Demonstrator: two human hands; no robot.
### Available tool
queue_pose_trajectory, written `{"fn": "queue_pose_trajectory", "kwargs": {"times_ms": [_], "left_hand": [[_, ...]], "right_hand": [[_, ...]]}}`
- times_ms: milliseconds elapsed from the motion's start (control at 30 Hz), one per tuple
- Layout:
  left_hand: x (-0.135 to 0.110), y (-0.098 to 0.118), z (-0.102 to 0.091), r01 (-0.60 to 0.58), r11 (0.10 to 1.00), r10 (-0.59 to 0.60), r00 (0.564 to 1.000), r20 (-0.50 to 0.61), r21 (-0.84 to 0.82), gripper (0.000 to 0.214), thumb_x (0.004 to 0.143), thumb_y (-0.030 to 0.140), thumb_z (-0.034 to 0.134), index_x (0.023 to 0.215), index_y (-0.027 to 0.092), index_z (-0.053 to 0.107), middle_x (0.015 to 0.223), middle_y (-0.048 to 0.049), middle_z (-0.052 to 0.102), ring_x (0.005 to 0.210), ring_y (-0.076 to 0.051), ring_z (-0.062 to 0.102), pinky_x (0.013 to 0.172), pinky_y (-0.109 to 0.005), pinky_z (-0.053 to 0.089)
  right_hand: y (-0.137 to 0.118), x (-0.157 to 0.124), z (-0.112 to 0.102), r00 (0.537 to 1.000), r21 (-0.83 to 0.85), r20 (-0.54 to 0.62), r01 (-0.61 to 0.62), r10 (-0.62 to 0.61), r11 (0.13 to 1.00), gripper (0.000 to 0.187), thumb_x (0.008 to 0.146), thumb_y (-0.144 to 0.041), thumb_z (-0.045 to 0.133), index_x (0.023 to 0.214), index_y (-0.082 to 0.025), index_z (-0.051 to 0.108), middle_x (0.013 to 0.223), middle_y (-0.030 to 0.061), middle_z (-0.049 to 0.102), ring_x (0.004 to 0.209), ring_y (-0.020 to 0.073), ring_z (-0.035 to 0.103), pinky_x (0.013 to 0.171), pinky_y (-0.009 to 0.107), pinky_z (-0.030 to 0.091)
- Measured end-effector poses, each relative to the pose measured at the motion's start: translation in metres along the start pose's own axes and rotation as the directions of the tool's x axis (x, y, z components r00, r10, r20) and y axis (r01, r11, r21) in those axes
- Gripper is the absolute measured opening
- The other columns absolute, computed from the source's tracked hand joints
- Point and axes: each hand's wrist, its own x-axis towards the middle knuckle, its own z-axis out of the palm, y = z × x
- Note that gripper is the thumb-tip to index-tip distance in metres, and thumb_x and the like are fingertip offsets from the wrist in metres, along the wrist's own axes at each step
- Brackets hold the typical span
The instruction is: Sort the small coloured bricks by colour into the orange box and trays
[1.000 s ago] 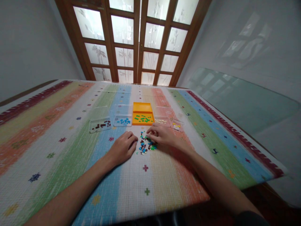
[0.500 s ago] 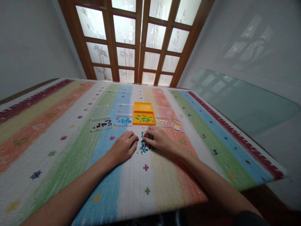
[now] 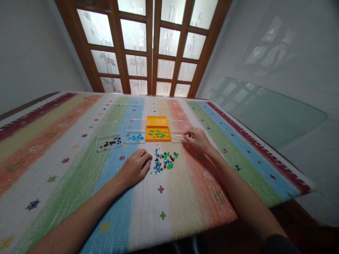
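My left hand (image 3: pixel 137 164) rests on the tablecloth, just left of a loose pile of small building bricks (image 3: pixel 165 162) in green, blue, brown and white. Its fingers are curled in, and what they hold, if anything, is hidden. At the right end of the clear tray of white bricks (image 3: pixel 177 137), my right hand (image 3: pixel 197 138) hovers with thumb and fingertips pinched together. Anything between those fingertips is too small to make out. The hand covers part of that tray and the spot to its right.
An open orange box (image 3: pixel 158 121) with green bricks in it stands behind the pile. Left of it are a clear tray of blue bricks (image 3: pixel 135 137) and a clear tray of brown bricks (image 3: pixel 109 142). A striped tablecloth (image 3: pixel 182 197) covers the table.
My right hand has moved from the pile to the right and away from me, to the white-brick tray, uncovering the pile's right side. My left hand has stayed beside the pile.
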Motion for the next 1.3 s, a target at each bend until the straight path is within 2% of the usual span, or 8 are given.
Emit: {"fn": "queue_pose_trajectory", "kwargs": {"times_ms": [233,433,533,633,733,833,1067,1300], "left_hand": [[0.0,0.0,-0.001,0.004,1.0,-0.004,1.0,-0.003,-0.004,0.019,0.097,0.022,0.045,0.096,0.019,0.064,0.094,-0.0078,0.063,0.09,-0.022,0.061,0.085,-0.037,0.052],[0.0,-0.001,0.001,0.001,1.0,-0.001,1.0,0.002,0.01,0.019,0.097,0.022,0.044,0.097,0.018,0.063,0.095,-0.0082,0.062,0.091,-0.022,0.061,0.086,-0.037,0.052],[0.0,-0.001,0.001,-0.002,1.0,0.002,1.0,0.0,0.008,0.02,0.097,0.022,0.044,0.097,0.018,0.063,0.094,-0.0083,0.062,0.091,-0.022,0.061,0.086,-0.038,0.053],[0.0,0.0,0.0,0.003,1.0,-0.004,1.0,0.002,0.004,0.02,0.097,0.022,0.044,0.096,0.019,0.064,0.093,-0.0078,0.063,0.09,-0.021,0.06,0.086,-0.038,0.053],[0.001,0.002,-0.001,0.009,1.0,-0.009,1.0,0.006,0.005,0.02,0.097,0.022,0.045,0.096,0.019,0.065,0.093,-0.0078,0.063,0.09,-0.022,0.06,0.086,-0.038,0.052],[0.0,0.002,-0.001,-0.004,1.0,0.004,1.0,0.003,0.003,0.02,0.097,0.022,0.045,0.096,0.018,0.064,0.093,-0.0079,0.063,0.091,-0.022,0.06,0.085,-0.038,0.052],[-0.001,0.002,0.002,-0.027,1.0,0.027,0.999,-0.023,0.015,0.014,0.095,0.019,0.046,0.096,0.018,0.06,0.092,-0.008,0.064,0.088,-0.023,0.06,0.082,-0.038,0.051],[-0.001,0.004,0.002,0.018,0.999,-0.021,0.998,-0.053,-0.047,0.014,0.093,0.019,0.046,0.101,0.017,0.057,0.089,-0.0077,0.063,0.085,-0.023,0.061,0.079,-0.038,0.052]], "right_hand": [[0.009,-0.003,0.008,0.996,-0.143,0.04,-0.07,0.077,0.987,0.023,0.085,-0.021,0.057,0.09,-0.017,0.079,0.085,0.0089,0.07,0.075,0.0192,0.058,0.069,0.029,0.041],[0.004,-0.002,0.001,0.997,-0.171,0.023,-0.074,0.079,0.982,0.026,0.089,-0.024,0.055,0.091,-0.016,0.08,0.086,0.0105,0.069,0.075,0.02,0.058,0.067,0.029,0.04],[-0.01,-0.006,0.0,1.0,-0.06,0.024,-0.019,0.02,0.998,0.024,0.089,-0.021,0.056,0.094,-0.016,0.079,0.084,0.0085,0.068,0.071,0.0177,0.057,0.068,0.029,0.04],[-0.037,-0.015,0.005,0.993,0.122,0.068,0.091,-0.099,0.988,0.021,0.088,-0.017,0.057,0.095,-0.018,0.077,0.084,0.0051,0.066,0.068,0.0145,0.054,0.067,0.027,0.041],[-0.066,-0.027,0.015,0.951,0.26,0.172,0.207,-0.257,0.943,0.017,0.089,-0.017,0.059,0.094,-0.019,0.076,0.084,0.0037,0.064,0.073,0.0146,0.055,0.07,0.027,0.042],[-0.087,-0.037,0.027,0.9,0.315,0.242,0.281,-0.363,0.906,0.016,0.091,-0.018,0.059,0.095,-0.02,0.075,0.087,0.0041,0.062,0.078,0.0157,0.055,0.072,0.028,0.042],[-0.101,-0.04,0.033,0.865,0.246,0.312,0.327,-0.393,0.913,0.019,0.091,-0.017,0.057,0.098,-0.021,0.073,0.088,0.0034,0.058,0.075,0.0153,0.051,0.068,0.028,0.038],[-0.104,-0.034,0.032,0.878,0.243,0.294,0.312,-0.377,0.918,0.019,0.087,-0.013,0.056,0.093,-0.019,0.073,0.09,0.0039,0.058,0.077,0.0155,0.052,0.07,0.028,0.039]]}}
